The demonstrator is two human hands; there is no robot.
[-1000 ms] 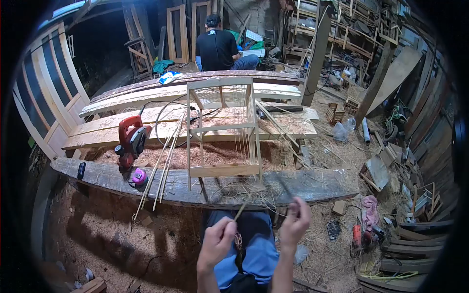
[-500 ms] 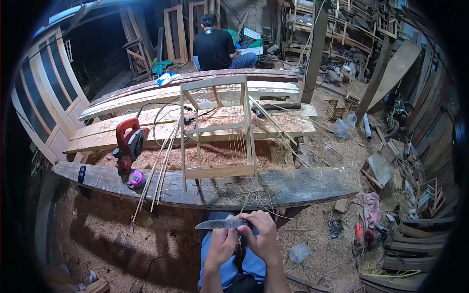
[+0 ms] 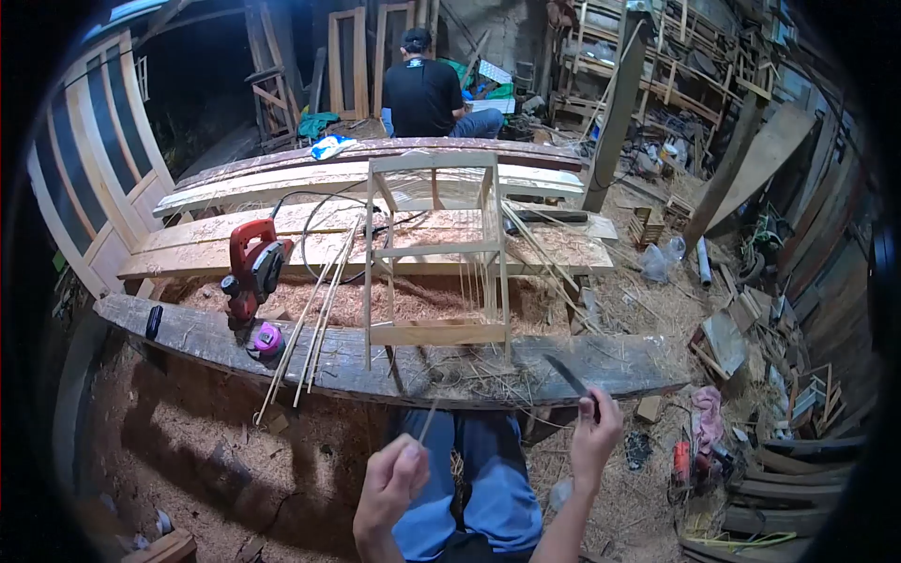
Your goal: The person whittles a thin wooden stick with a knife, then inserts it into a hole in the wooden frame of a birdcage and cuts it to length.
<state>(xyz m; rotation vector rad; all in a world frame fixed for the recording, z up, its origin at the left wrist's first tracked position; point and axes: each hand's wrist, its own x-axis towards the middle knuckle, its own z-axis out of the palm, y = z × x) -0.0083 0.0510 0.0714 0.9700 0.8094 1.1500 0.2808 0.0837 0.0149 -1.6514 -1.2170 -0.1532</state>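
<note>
My right hand [image 3: 595,436] is closed around a knife [image 3: 565,374], its dark blade pointing up and left over the front plank. In my left hand [image 3: 391,483], closed above my lap, a thin wooden stick [image 3: 429,421] pokes upward. The two hands are well apart. In front of them a small wooden frame [image 3: 436,335] stands upright on the weathered plank [image 3: 619,361], with thin strips strung down part of it. Shavings and strip scraps [image 3: 483,385] lie at its foot. Long thin strips [image 3: 319,324] lean across the plank to its left.
A red power planer [image 3: 251,272] and a pink-and-black tape measure [image 3: 268,340] are on the plank's left part. Pale boards [image 3: 188,246] lie beyond. A person in a black shirt [image 3: 422,98] sits at the back. A wooden post [image 3: 617,113] rises on the right.
My hands were together at the knife and are now separated. The knife has swung right in my right hand; my left hand has moved lower left, holding the stick.
</note>
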